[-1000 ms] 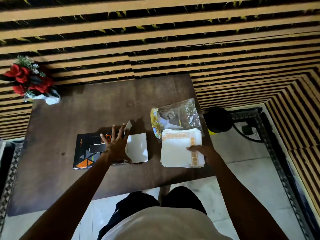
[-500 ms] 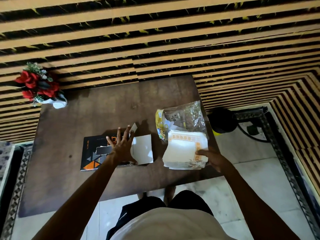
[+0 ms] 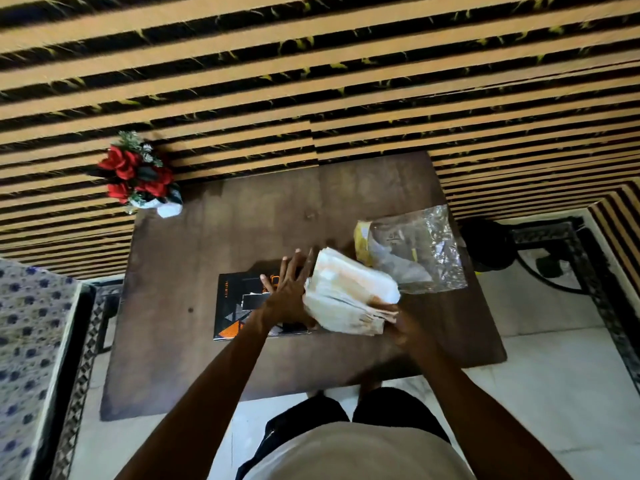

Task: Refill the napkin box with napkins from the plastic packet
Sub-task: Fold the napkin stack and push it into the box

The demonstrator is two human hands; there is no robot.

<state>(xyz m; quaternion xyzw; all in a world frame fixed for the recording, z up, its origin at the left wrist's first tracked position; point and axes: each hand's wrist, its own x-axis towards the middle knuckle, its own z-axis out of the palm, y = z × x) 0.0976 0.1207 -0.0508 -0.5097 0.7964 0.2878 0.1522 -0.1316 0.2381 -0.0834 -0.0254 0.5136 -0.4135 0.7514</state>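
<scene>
Napkins (image 3: 349, 292): tilted stack gripped at its near edge by right hand (image 3: 403, 323), carried above the box (image 3: 242, 306). Left hand (image 3: 287, 296): flat, fingers spread, pinning box steady. Packet (image 3: 415, 251): right, on worktop (image 3: 207, 341).

One dark wooden table (image 3: 194, 306) carries one flat black napkin box (image 3: 235, 310) with orange print, one clear plastic packet (image 3: 420, 249) and one thick stack of white napkins (image 3: 349, 292) — too many sheets, and too blurred, to count singly. Two bare hands are in the frame: the left hand (image 3: 289, 294), its five fingers spread flat on the box, and the right hand (image 3: 403, 325), its grip closed on the near edge of the stack. One potted bunch of red flowers (image 3: 138, 174) stands at the table's far left corner — about five blooms, loosely counted. One dark round object (image 3: 485, 242) sits on the floor beside the table.
</scene>
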